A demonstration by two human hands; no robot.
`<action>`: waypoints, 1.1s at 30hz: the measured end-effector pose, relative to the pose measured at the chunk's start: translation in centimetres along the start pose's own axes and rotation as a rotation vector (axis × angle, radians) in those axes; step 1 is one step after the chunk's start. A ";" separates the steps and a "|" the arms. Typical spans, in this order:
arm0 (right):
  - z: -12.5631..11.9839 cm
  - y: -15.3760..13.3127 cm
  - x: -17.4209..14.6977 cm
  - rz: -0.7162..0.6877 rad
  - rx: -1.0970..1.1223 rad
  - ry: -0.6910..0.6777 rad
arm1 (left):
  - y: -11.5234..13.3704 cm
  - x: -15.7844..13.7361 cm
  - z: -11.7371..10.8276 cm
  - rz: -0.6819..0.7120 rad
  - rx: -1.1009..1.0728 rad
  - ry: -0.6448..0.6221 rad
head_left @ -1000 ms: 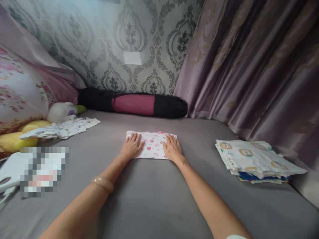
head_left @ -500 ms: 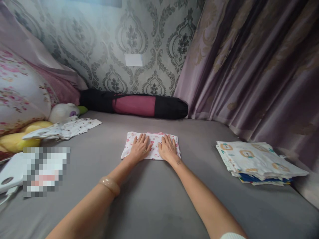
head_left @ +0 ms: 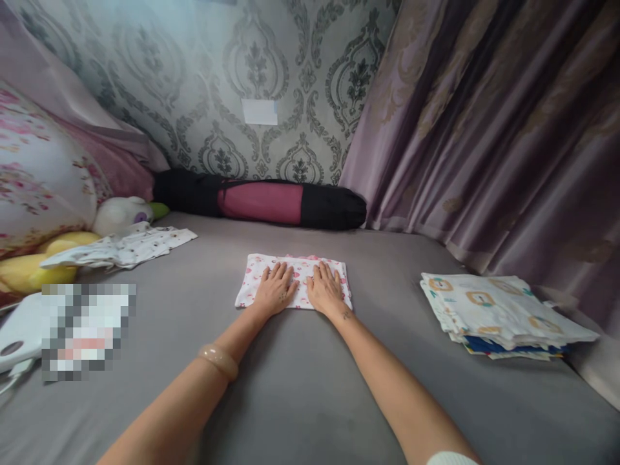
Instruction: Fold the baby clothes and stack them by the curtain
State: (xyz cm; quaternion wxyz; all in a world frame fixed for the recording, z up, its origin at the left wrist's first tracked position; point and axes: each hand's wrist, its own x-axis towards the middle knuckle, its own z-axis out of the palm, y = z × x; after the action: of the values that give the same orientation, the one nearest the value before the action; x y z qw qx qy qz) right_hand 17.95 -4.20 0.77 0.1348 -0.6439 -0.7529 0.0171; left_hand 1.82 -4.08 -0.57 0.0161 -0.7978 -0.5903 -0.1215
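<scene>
A folded white cloth with a pink and red print (head_left: pixel 252 284) lies flat on the grey bed sheet (head_left: pixel 290 387) in front of me. My left hand (head_left: pixel 277 289) rests palm down on its left half, fingers stretched out. On the right half lies my right hand (head_left: pixel 325 289), also palm down with the fingers extended. Both hands press on top of the cloth, and neither grips it. A patch of the print shows between the two hands; the palms hide the parts beneath them.
Folded printed cloths (head_left: pixel 504 310) are stacked at the right. At the left lie a spotted white cloth (head_left: pixel 130 248), soft toys (head_left: pixel 119 216), and a white device with a cable (head_left: pixel 24 329) beside a blurred-out item. A long black and maroon bag (head_left: pixel 261 201) lies along the wall.
My left hand has slid slightly to the right on the cloth. My right hand stays nearly where it was, and the cloth keeps its shape.
</scene>
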 end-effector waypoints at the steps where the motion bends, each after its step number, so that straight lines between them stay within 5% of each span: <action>1: -0.1 -0.1 0.0 -0.001 0.003 -0.003 | 0.0 0.0 0.1 0.005 0.002 0.007; 18: 0.8 -1.6 0.1 -0.070 0.040 -0.009 | 0.1 -0.3 -0.6 0.037 -0.051 -0.047; 23: 0.7 -1.7 0.5 -0.061 0.021 -0.045 | -2.9 -2.6 -1.9 0.083 -0.049 -0.006; 29: 0.3 -4.3 1.5 -0.072 0.054 -0.045 | -8.1 -5.9 -2.1 -0.105 -0.105 0.073; 33: 0.9 -5.7 1.6 -0.062 0.049 -0.073 | -9.0 -6.3 -1.8 -0.187 -0.151 0.143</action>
State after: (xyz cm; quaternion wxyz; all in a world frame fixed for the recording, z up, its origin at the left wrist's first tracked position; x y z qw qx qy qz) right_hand 12.05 -3.51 1.28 0.1234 -0.6157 -0.7763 0.0549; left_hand -8.78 -7.61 -1.22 -0.0131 -0.7274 -0.6487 -0.2232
